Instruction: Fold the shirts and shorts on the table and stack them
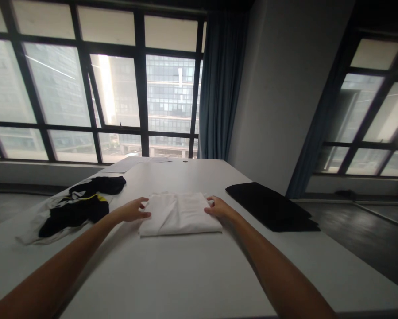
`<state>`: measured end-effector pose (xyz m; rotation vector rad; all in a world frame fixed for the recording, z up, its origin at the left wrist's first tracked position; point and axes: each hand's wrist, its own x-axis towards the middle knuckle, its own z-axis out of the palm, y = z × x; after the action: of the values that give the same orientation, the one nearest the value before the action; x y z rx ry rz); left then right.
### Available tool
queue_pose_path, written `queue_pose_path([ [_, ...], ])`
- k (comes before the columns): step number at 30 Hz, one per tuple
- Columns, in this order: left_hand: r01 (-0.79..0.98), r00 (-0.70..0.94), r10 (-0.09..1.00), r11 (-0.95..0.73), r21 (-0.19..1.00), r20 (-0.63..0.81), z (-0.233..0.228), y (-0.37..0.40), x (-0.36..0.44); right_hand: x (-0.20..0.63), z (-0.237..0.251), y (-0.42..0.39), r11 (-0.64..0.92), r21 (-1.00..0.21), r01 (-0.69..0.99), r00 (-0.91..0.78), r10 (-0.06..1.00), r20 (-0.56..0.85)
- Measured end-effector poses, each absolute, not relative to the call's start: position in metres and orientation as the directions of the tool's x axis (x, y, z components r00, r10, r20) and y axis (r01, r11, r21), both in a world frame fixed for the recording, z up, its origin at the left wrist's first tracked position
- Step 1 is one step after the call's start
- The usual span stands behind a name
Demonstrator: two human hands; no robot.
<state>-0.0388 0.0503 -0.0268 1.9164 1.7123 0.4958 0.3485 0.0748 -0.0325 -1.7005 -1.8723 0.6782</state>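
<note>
Window (114, 88) at eleven o'clock; table (168, 274) below. Cloth (182, 215) lies folded flat, mid-table. Left hand (134, 210) at its nine-o'clock edge, right hand (218, 207) at three, fingers of both parted. Farther out: clothes (75, 210) at nine, black sheet (268, 206) at three. Step, as judged: squaring the fold; next move calls for even handling.

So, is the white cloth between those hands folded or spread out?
Folded, it seems: the white cloth lies in a compact rectangle with a straight near edge. How many layers, I cannot tell.
</note>
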Motion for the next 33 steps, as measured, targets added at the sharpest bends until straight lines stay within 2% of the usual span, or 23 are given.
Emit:
queue_pose_path([
  [2, 0.801, 0.105, 0.992, -0.045, 0.597, -0.065, -0.026, 0.049, -0.038, 0.344, -0.034, 0.075, 0.083, -0.648, 0.757, -0.063, 0.997, 0.053],
  [7, 0.871, 0.037, 0.973, -0.143, 0.470, 0.227, -0.032, 0.049, -0.018, 0.335, -0.037, 0.078, 0.209, -0.553, 0.807, -0.118, 0.974, 0.195],
  [9, 0.859, 0.061, 0.948, -0.209, 0.468, 0.312, -0.031, 0.048, -0.012, 0.334, -0.032, 0.079, 0.274, -0.539, 0.797, -0.167, 0.957, 0.239],
  [12, 0.774, 0.101, 0.828, -0.414, 0.480, 0.552, -0.026, 0.051, -0.007, 0.336, -0.023, 0.079, 0.403, -0.513, 0.758, -0.194, 0.890, 0.413],
  [14, 0.734, 0.076, 0.768, -0.475, 0.486, 0.636, -0.027, 0.056, -0.004, 0.339, -0.020, 0.081, 0.451, -0.484, 0.750, -0.163, 0.834, 0.527],
  [16, 0.738, 0.044, 0.802, -0.427, 0.522, 0.595, -0.032, 0.062, -0.002, 0.342, -0.024, 0.082, 0.422, -0.463, 0.779, -0.116, 0.823, 0.555],
  [18, 0.769, 0.043, 0.873, -0.339, 0.542, 0.486, -0.037, 0.064, -0.002, 0.345, -0.031, 0.084, 0.342, -0.444, 0.828, -0.102, 0.870, 0.482],
  [21, 0.835, 0.098, 0.917, -0.288, 0.470, 0.387, -0.036, 0.058, -0.009, 0.350, -0.034, 0.081, 0.237, -0.387, 0.891, -0.116, 0.943, 0.311],
  [24, 0.890, 0.145, 0.954, -0.242, 0.386, 0.263, -0.018, 0.041, -0.017, 0.357, -0.019, 0.070, 0.164, -0.364, 0.917, -0.090, 0.973, 0.213],
  [26, 0.915, 0.142, 0.987, -0.158, 0.372, 0.070, -0.005, 0.030, -0.019, 0.363, -0.004, 0.059, 0.122, -0.390, 0.912, -0.097, 0.992, 0.083],
  [29, 0.929, 0.173, 0.970, -0.104, 0.355, -0.169, 0.006, 0.018, -0.017, 0.371, 0.014, 0.044, 0.062, -0.399, 0.915, -0.170, 0.955, -0.243],
  [31, 0.918, 0.222, 0.948, -0.124, 0.377, -0.228, 0.006, 0.014, -0.017, 0.373, 0.018, 0.038, 0.043, -0.368, 0.929, -0.196, 0.900, -0.390],
  [33, 0.888, 0.248, 0.943, -0.129, 0.441, -0.224, 0.001, 0.011, -0.018, 0.373, 0.018, 0.035, 0.035, -0.349, 0.936, -0.198, 0.874, -0.444],
])
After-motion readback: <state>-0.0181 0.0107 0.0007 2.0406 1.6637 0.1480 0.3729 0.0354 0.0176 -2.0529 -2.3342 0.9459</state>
